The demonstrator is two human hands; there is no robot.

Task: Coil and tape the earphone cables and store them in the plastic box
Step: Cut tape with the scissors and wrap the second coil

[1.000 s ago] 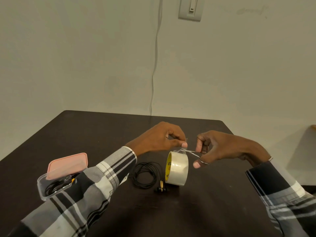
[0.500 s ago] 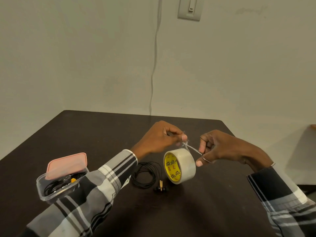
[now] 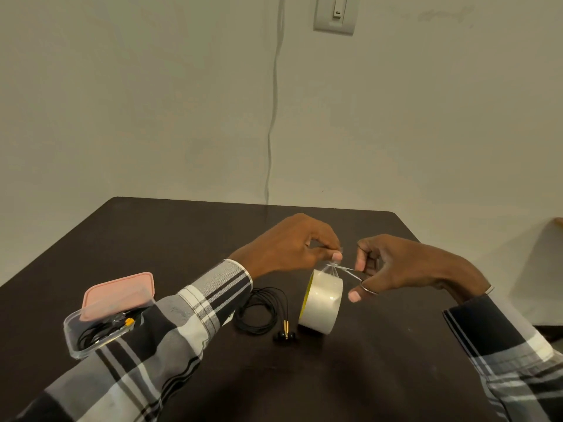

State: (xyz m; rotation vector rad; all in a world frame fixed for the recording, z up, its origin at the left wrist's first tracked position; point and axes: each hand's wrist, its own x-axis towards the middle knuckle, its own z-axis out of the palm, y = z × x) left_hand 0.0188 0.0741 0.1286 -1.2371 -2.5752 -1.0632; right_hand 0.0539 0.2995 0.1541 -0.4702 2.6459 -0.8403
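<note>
Landmark: roll of clear packing tape with yellow core [image 3: 322, 300], standing on edge on the dark brown table [image 3: 182, 233].

Left hand [image 3: 292, 245] sits just above the roll, thumb and index pinched on the free end of tape [image 3: 332, 265] pulled up off the roll's top. The strip is bunched into strands between the pinch and the roll.

Right hand [image 3: 396, 266] is right of the roll, fingers curled through the loops of small metal scissors [image 3: 353, 273]. Blades point left at the strip, tips at the tape just above the roll. Cannot tell whether the blades are apart or together.

Coiled black earphone cable [image 3: 259, 312] lies on the table just left of the roll, not touching it. Its 2 black earbuds with gold stems [image 3: 285, 332] lie near the roll's bottom left.

Clear plastic box [image 3: 73, 333] sits well left of the roll, partly behind the plaid left sleeve [image 3: 182, 318]. Pink lid [image 3: 118, 295] rests tilted over the box's far part. Dark cable with a yellow-orange bit [image 3: 129, 321] lies inside the box.

Wall behind the table: light switch [image 3: 335, 13] and thin wire [image 3: 272, 117] running down to the table edge.
</note>
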